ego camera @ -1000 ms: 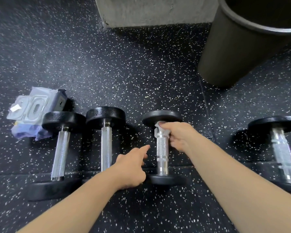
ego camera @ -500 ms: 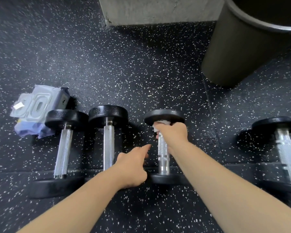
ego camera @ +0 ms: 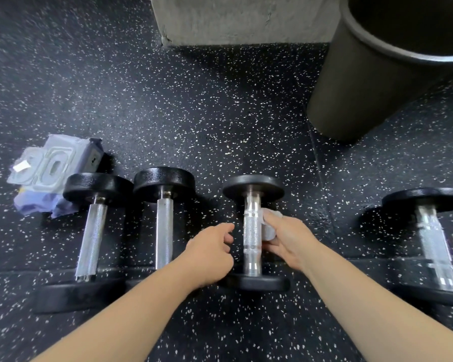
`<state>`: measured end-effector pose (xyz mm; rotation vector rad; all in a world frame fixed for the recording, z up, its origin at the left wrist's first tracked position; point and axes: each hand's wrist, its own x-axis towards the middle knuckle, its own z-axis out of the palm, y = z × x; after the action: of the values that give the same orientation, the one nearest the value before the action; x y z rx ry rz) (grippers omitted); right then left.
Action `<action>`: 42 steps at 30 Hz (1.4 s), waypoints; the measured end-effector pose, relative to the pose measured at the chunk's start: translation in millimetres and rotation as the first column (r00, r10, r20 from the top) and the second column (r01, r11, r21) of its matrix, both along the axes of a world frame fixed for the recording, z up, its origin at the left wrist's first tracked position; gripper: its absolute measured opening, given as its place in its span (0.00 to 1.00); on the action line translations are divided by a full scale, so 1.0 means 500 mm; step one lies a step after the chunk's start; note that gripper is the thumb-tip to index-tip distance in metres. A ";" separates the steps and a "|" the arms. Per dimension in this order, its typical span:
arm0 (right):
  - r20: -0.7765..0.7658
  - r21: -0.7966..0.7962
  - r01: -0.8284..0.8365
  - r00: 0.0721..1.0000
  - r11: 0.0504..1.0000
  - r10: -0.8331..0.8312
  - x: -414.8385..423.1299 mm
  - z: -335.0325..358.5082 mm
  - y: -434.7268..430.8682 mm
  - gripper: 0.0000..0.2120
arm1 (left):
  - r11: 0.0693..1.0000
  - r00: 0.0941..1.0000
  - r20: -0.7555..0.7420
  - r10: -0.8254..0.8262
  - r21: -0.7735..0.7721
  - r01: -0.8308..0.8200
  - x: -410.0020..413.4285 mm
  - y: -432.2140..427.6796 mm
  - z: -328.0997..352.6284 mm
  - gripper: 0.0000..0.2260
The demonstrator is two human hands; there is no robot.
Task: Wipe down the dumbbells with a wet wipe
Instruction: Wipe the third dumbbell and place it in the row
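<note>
Since the right hand (ego camera: 289,241) slid down, its wipe (ego camera: 269,232) sits lower.

Both arms are bare as far as they show. The left forearm (ego camera: 131,312) and the right forearm (ego camera: 364,304) are uncovered from the lower edge of the view up to the wrists. They are smooth and slim, looking broad close to the camera and narrowing toward the wrists under the wide-angle lens. The left hand (ego camera: 209,254) is bare as well; its back shows, with the knuckles as soft rounded ridges. The right hand (ego camera: 290,241) is likewise bare, showing its back and thumb side. The outlines of both hands are slightly soft with blur, and the fingertips are too small and blurred to tell the nails.
</note>
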<state>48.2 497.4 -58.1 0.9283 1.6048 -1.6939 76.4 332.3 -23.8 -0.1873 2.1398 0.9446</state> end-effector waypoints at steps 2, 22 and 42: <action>-0.040 0.075 -0.047 0.998 0.996 0.050 -0.012 0.025 0.016 0.15 | 0.985 0.987 -0.024 0.162 0.057 -0.160 -0.013 0.023 -0.003 0.27; 0.042 -0.392 0.352 0.930 0.850 -0.365 -0.065 0.123 0.015 0.08 | 0.857 0.872 -0.005 0.489 0.189 -0.479 -0.037 0.121 -0.002 0.05; 0.185 -0.608 0.528 0.821 0.593 -0.541 -0.106 0.191 -0.034 0.23 | 0.820 0.807 -0.247 0.537 0.380 -0.429 -0.058 0.098 0.018 0.09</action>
<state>-5.1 480.2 37.5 1.0769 0.6262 -2.4448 47.2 381.2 -14.9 -0.4666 2.2613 1.7141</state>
